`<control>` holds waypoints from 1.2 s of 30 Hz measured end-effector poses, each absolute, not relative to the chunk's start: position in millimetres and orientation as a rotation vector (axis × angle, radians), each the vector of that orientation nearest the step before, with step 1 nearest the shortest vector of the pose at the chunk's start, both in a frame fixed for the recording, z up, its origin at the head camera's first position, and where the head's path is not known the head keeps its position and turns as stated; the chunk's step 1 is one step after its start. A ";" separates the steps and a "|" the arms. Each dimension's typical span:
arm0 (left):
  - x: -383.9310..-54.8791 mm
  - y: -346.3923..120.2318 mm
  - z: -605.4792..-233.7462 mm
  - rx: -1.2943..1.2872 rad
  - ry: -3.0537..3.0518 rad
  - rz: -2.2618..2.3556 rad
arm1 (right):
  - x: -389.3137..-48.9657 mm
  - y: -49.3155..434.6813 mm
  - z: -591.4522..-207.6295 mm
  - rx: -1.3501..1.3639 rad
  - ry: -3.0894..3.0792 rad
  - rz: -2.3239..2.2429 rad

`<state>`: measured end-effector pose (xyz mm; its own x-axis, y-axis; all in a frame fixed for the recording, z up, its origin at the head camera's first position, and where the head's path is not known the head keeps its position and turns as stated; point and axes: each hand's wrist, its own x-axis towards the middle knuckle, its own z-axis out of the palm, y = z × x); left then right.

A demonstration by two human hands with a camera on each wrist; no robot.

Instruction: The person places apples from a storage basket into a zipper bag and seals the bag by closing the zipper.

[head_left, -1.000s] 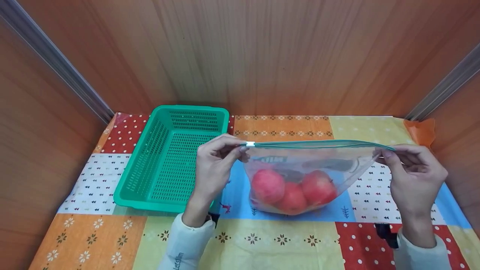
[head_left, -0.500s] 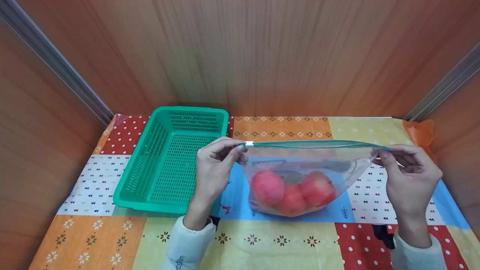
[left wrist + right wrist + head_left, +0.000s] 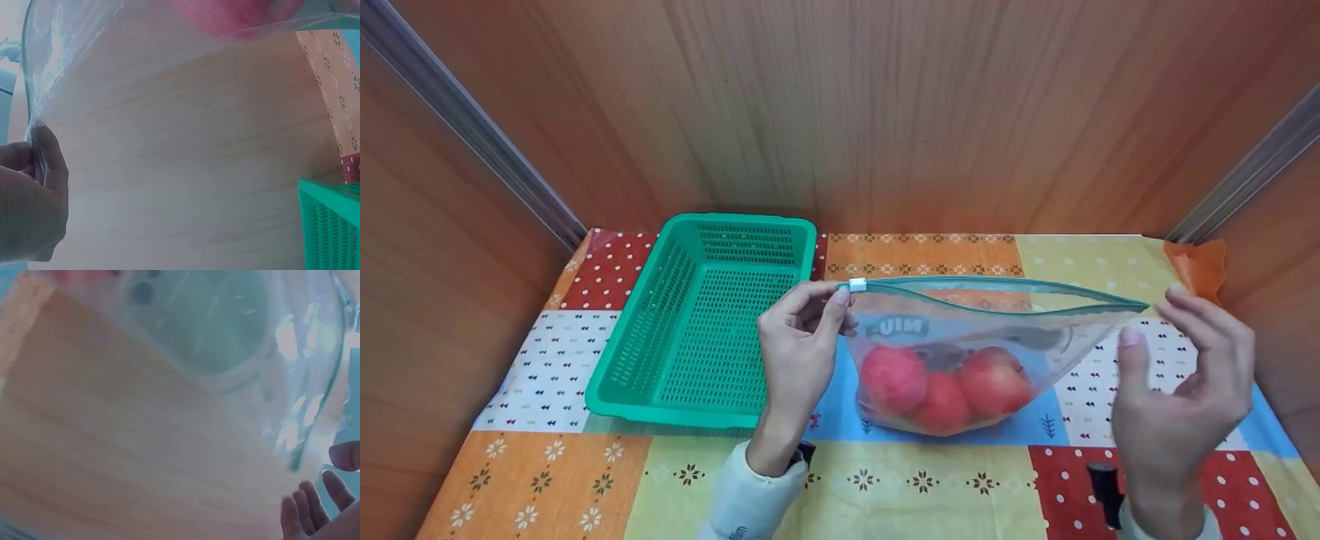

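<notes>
A clear zip bag (image 3: 960, 330) with a green zip edge hangs from my left hand (image 3: 799, 352), which pinches its top left corner right beside the white slider (image 3: 858, 284). Three red apples (image 3: 894, 377) lie in the bottom of the bag, and its mouth gapes a little. My right hand (image 3: 1185, 382) is just off the bag's right corner, thumb and fingers spread with nothing between them. In the right wrist view a small gap shows between those fingers (image 3: 304, 506) and the tip of the green zip edge (image 3: 315, 433).
To the left of the bag stands a green plastic basket (image 3: 720, 337) on a patchwork-patterned tablecloth (image 3: 555, 480). An orange piece of material (image 3: 1198, 270) lies at the back right corner. Wood-grain panels (image 3: 885, 112) enclose the back and sides.
My right hand has let go of the bag's right corner and opened, moving slightly down. The bag's mouth has parted wider. My left hand keeps its pinch.
</notes>
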<state>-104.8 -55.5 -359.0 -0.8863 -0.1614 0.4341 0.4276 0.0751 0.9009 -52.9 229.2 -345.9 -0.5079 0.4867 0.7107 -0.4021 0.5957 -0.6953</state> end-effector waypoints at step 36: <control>-101.4 -50.8 -365.9 -0.340 -1.811 -1.803 | -102.1 84.3 -328.5 0.568 -2.248 0.774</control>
<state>-101.4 -50.8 -365.9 -0.8133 -0.2025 0.5454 0.5445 0.0653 0.8362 -102.1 84.3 -328.5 -0.6713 -0.1739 0.7204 -0.5808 0.7274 -0.3656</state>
